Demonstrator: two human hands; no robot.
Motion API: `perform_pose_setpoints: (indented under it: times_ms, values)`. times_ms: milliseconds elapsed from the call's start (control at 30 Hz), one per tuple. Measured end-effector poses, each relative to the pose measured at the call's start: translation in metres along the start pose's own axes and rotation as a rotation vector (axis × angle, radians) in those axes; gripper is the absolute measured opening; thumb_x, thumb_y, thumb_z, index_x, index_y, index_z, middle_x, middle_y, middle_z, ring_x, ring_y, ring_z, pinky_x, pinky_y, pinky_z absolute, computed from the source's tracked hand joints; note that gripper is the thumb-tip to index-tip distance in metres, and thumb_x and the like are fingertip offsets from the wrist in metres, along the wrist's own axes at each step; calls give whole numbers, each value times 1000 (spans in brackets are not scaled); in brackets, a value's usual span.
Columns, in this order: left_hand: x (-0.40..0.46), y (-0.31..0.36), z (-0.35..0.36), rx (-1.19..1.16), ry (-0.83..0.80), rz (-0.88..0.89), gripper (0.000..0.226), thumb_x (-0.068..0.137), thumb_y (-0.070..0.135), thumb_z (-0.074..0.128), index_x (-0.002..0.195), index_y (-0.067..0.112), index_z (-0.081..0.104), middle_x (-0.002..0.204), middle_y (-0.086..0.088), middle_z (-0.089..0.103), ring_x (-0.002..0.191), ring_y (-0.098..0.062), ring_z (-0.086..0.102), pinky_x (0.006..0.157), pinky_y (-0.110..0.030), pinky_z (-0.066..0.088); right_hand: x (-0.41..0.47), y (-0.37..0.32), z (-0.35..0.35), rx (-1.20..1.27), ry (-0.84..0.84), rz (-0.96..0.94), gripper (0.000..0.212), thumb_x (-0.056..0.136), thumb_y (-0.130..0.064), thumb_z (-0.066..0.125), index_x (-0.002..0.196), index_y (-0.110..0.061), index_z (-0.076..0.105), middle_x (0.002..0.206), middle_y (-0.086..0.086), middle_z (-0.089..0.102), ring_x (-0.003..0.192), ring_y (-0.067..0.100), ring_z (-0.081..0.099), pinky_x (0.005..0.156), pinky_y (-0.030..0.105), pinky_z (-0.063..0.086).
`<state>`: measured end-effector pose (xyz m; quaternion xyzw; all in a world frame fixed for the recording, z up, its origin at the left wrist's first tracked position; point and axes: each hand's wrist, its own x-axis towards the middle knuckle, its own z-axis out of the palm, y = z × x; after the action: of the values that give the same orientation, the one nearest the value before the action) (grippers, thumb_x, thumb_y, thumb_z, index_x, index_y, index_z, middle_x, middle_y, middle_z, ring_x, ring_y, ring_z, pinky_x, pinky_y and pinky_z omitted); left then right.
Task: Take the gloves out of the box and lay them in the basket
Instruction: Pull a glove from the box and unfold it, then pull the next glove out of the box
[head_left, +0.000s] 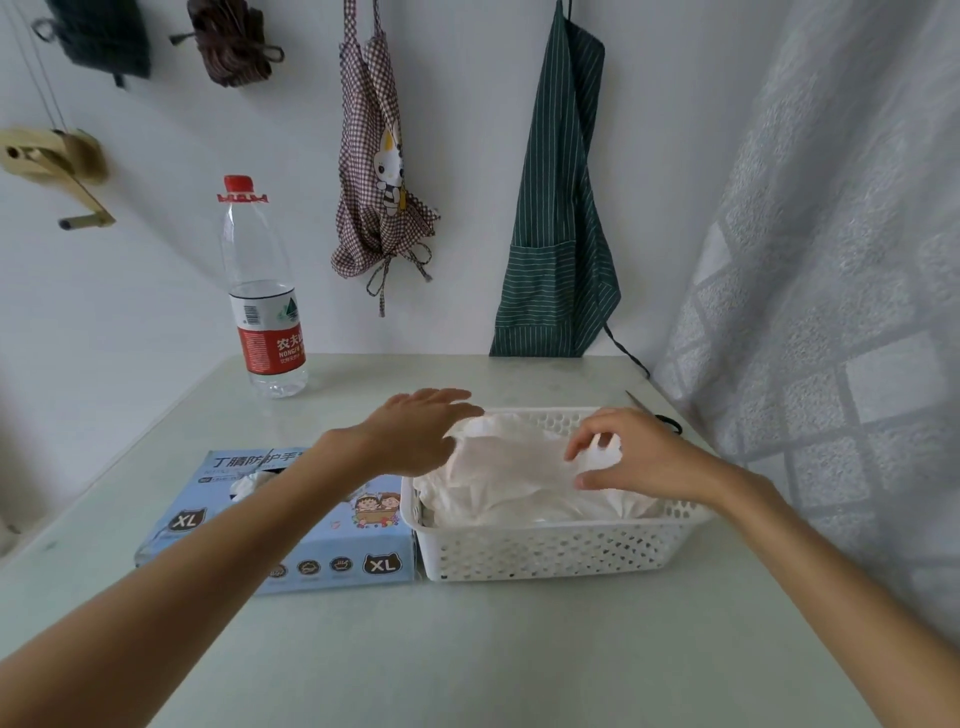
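I note white gloves (498, 467) piled in the white perforated basket (545, 551), which sits touching the right side of the blue glove box (332, 556). Left hand (415, 431) lies flat with straight fingers on the pile's left edge. Right hand (639, 457) pinches the top glove. More glove material shows in the box opening.

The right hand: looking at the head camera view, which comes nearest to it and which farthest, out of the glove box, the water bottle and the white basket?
1. White basket: the right hand is over it, fingers on the gloves inside.
2. Glove box: against the basket's left side.
3. Water bottle: far left, near the wall.
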<state>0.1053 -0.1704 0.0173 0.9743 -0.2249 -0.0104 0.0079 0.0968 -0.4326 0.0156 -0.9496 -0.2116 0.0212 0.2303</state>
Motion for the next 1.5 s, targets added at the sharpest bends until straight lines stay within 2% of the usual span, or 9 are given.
perform_pose_setpoints:
  times_ms: [200,367,533,667,867,1067,1200,1367,1500]
  values:
    - [5,12,20,65,-352,-52,62,98,53,32,151,32,7,160,6,2,147,-15,1,117,-42,-4,4,-27,23,83,-218,12,8,76,-29,78,81,-25,74,84,-5,72,81,7,66,73,20,52]
    - [-3,5,19,6,-179,-43,64,96,56,32,151,32,9,160,7,4,147,-13,0,117,-44,-7,5,-18,15,254,-169,22,10,83,-15,72,88,-25,71,74,-10,69,66,3,63,63,11,46]
    - [-13,10,24,217,-199,2,56,102,44,13,151,24,-4,160,0,-6,147,-16,-2,116,-45,-10,2,11,12,413,-275,123,61,91,-27,62,143,-41,33,151,-14,28,139,7,26,113,31,26]
    - [-9,15,35,276,-229,-42,55,103,41,11,152,24,-6,160,0,-4,147,-18,-2,116,-46,-10,-1,20,27,278,-327,186,67,96,-35,53,148,-47,11,157,-20,-2,146,8,1,119,36,14]
    - [-4,17,40,269,-246,-104,55,102,44,15,152,26,1,160,2,0,147,-20,0,117,-46,-8,3,24,37,308,-98,134,48,86,-20,69,127,-37,52,141,-15,39,136,7,34,104,20,30]
    - [-26,-1,56,-432,269,-152,47,101,42,29,147,28,28,156,9,24,145,-9,12,118,-36,0,-7,11,42,187,447,-36,13,82,-24,73,89,-35,69,101,-25,65,108,-7,54,99,26,43]
    - [-59,-52,63,-467,474,-283,39,101,26,39,139,26,43,151,7,34,140,-15,26,117,-39,16,-2,-29,54,103,649,-107,11,86,-22,68,86,-33,68,93,-23,65,99,2,58,86,20,44]
    - [-97,-114,57,-336,209,-438,48,96,42,47,141,28,40,152,5,34,139,-17,30,115,-39,22,30,-114,90,64,552,-207,11,88,-24,64,93,-31,70,97,-23,64,102,-1,49,82,14,37]
    - [-120,-137,44,-326,-81,-468,124,45,101,29,149,37,15,159,9,11,146,-17,9,118,-44,10,54,-154,122,-33,342,-186,19,92,-31,58,107,-33,69,103,-16,63,108,6,44,86,19,33]
